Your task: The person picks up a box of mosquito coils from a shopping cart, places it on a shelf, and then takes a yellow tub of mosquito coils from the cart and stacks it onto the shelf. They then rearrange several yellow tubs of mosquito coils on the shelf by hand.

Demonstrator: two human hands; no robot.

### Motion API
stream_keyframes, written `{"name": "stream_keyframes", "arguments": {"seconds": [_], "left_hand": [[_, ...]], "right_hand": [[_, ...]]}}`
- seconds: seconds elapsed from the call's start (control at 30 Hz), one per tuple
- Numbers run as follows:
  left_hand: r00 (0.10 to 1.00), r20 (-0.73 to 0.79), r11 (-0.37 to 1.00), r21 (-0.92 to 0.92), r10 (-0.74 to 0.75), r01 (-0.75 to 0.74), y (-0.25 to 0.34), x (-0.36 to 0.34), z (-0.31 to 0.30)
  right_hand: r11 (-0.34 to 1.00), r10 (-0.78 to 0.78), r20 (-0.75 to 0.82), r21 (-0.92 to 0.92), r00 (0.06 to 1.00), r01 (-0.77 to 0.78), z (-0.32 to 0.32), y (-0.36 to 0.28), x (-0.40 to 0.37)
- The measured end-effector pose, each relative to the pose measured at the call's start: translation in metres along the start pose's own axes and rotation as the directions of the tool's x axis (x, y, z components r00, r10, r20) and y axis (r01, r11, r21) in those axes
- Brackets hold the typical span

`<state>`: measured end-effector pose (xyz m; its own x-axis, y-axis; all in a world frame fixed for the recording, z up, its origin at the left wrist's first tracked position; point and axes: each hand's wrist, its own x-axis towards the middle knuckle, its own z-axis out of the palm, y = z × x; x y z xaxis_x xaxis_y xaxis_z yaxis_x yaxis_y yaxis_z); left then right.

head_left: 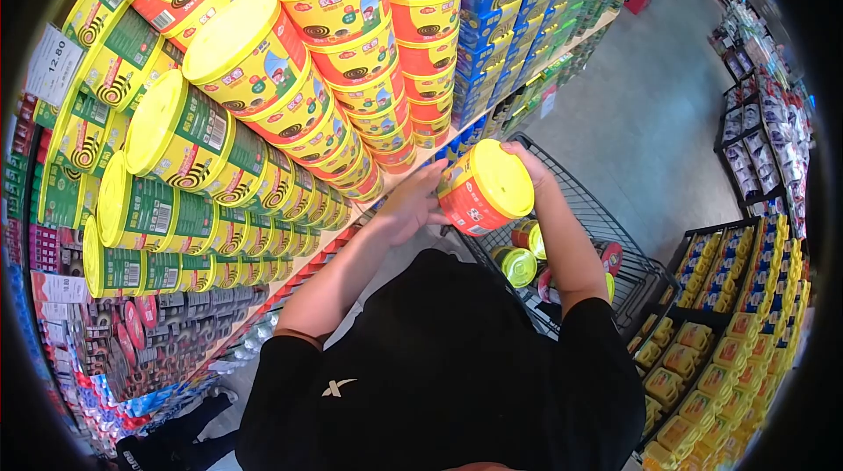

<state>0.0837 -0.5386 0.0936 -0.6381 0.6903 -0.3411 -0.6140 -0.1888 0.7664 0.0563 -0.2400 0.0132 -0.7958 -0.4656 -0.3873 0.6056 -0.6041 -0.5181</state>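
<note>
A red and yellow tub of mosquito coils with a yellow lid is held tilted in front of my chest, over the near-left side of a shopping cart. My right hand grips its lid edge on the far right side. Against its left side are the fingers of my left hand, partly hidden behind the tub. Inside the cart lie a yellow-green lidded tub, another similar tub and a red round-ended item, partly covered by my right forearm.
Stacked red-yellow tubs and green-yellow tubs fill the shelf on my left. Blue boxes stand farther along. A grey floor aisle runs ahead. To the right is a rack of yellow bottles.
</note>
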Motion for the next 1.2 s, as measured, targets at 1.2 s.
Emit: {"name": "stream_keyframes", "arguments": {"seconds": [1.2], "left_hand": [[0.951, -0.015, 0.951, -0.002, 0.310, -0.310, 0.098, -0.011, 0.056]], "right_hand": [[0.624, -0.586, 0.229, -0.484, 0.777, 0.613, 0.161, -0.041, -0.098]]}}
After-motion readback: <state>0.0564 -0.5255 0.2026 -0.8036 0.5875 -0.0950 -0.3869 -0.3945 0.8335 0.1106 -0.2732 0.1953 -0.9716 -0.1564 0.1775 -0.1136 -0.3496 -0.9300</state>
